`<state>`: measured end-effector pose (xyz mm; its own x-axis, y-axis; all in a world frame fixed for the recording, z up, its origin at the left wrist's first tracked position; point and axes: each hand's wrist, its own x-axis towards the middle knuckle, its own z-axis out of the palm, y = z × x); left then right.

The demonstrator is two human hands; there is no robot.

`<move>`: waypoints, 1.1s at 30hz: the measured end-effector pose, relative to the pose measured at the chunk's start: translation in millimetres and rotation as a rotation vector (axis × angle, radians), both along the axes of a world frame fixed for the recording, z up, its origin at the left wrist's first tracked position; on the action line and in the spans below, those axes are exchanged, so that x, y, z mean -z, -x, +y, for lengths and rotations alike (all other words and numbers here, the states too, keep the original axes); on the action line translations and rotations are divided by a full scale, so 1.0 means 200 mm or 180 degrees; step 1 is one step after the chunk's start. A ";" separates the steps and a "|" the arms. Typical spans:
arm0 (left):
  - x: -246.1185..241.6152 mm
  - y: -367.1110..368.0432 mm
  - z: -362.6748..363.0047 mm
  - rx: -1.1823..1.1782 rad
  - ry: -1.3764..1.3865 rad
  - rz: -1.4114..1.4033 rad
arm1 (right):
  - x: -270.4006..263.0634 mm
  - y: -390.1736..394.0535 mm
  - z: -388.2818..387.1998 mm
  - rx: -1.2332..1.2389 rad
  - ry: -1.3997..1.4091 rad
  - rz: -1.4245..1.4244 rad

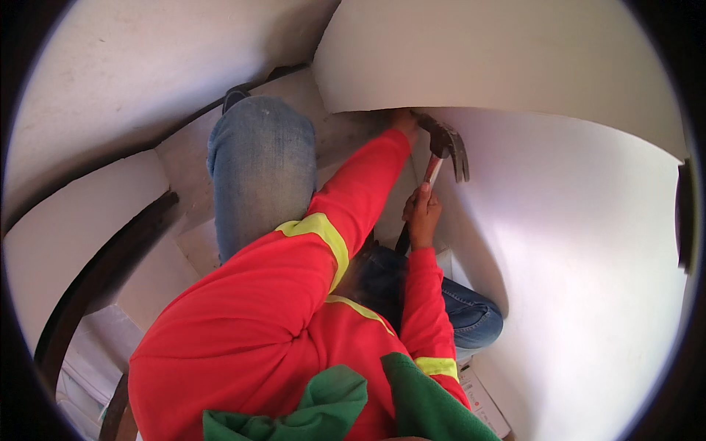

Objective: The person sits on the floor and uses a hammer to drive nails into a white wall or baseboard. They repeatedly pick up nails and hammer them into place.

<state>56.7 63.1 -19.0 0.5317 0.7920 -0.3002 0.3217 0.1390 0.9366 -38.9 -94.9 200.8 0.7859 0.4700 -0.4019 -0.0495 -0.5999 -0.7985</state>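
My right hand grips the handle of a claw hammer near the white wall on the right. The hammer's head is raised past the hand, its claw towards the right and its striking face towards my left hand. That left arm reaches forward across my body, and the hand lies close under the lower edge of an overhanging white panel. Its fingers are mostly hidden by the panel and shadow, so whatever they touch or hold does not show.
Pale steps wind down on the left, with a dark curved edging strip. My bent knee stands beside the left arm. A printed carton lies at lower right by the white wall. A dark fixture projects from the far right.
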 end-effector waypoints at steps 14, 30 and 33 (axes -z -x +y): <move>0.01 0.07 -0.01 0.0013 0.0354 -0.0170 | -0.12 0.01 -0.03 0.0254 -0.0469 -0.0503; -0.06 0.04 -0.02 0.0160 0.0238 -0.0227 | -0.03 -0.01 -0.08 -0.0091 -0.0892 -0.0972; -0.07 0.07 -0.08 0.0292 -0.0818 0.0058 | 0.02 -0.08 -0.08 0.0197 -0.0061 -0.0317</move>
